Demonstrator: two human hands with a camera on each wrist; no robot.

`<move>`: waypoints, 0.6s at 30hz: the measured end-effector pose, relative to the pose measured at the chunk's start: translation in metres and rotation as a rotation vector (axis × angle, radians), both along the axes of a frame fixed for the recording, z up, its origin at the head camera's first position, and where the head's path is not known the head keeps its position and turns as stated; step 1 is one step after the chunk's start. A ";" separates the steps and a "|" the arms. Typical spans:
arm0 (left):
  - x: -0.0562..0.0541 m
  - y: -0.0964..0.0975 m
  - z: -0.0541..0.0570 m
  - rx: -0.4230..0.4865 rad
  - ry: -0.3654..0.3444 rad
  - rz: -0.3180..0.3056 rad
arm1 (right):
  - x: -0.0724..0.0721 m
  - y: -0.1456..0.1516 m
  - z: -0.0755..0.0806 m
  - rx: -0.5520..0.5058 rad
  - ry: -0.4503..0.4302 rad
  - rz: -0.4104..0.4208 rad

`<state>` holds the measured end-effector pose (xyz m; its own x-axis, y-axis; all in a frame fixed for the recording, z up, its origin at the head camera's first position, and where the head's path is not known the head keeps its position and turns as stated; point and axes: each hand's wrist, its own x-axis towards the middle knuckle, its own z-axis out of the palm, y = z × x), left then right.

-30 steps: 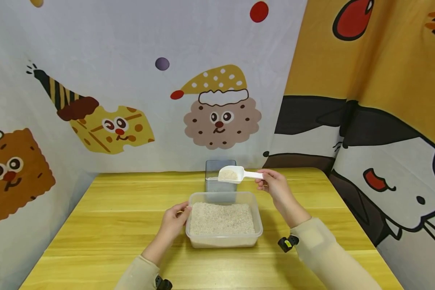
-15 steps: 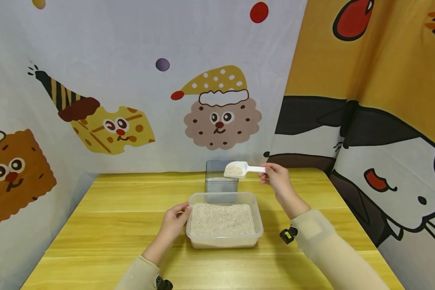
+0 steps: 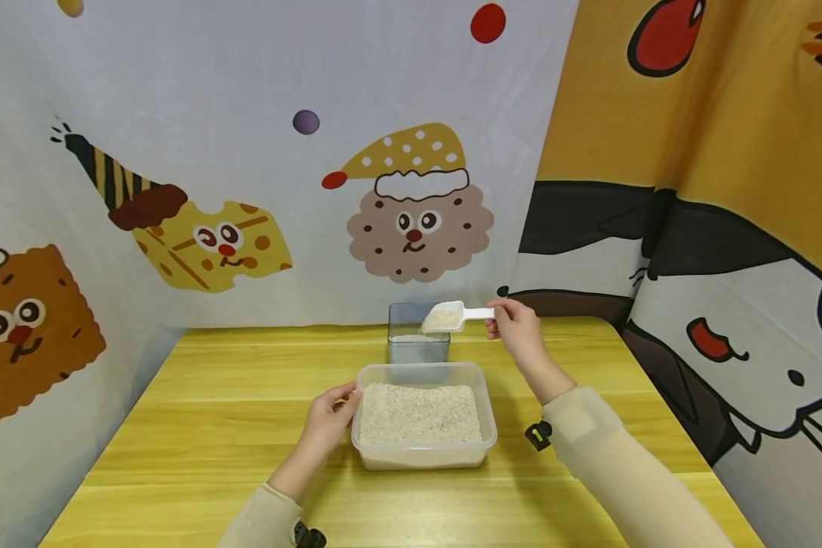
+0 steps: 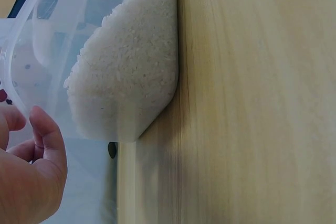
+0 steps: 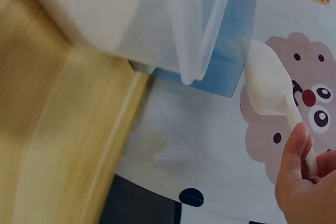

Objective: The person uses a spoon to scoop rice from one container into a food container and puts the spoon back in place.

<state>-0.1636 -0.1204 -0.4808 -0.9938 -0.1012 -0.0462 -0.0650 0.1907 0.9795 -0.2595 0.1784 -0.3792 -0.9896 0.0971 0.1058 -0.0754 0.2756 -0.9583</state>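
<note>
My right hand [image 3: 518, 331] grips the handle of a white scoop [image 3: 458, 313] between thumb and fingers. Rice [image 3: 441, 320] lies in the scoop, whose lip tilts down to the left over the grey see-through box [image 3: 418, 353]. Pale grains show inside that box. In the right wrist view, the scoop's white underside [image 5: 268, 82] overlaps the box's upper edge. My left hand [image 3: 330, 415] pinches the left rim of a clear plastic tub [image 3: 425, 457] filled with rice. From the left wrist, thumb and finger are seen right at the tub's rim [image 4: 11, 77].
Both containers stand on a yellow wood-grain table [image 3: 246, 426], the grey box directly behind the tub. A cartoon-printed cloth [image 3: 246, 152] hangs behind the table and along both sides.
My right hand has lifted the scoop a little and moved it back over the grey box, its lip now tipped lower. My left hand has stayed at the tub's rim.
</note>
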 end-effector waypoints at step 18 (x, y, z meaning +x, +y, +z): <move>-0.001 0.000 0.000 0.006 -0.019 0.010 | 0.015 -0.013 -0.002 0.812 0.710 0.166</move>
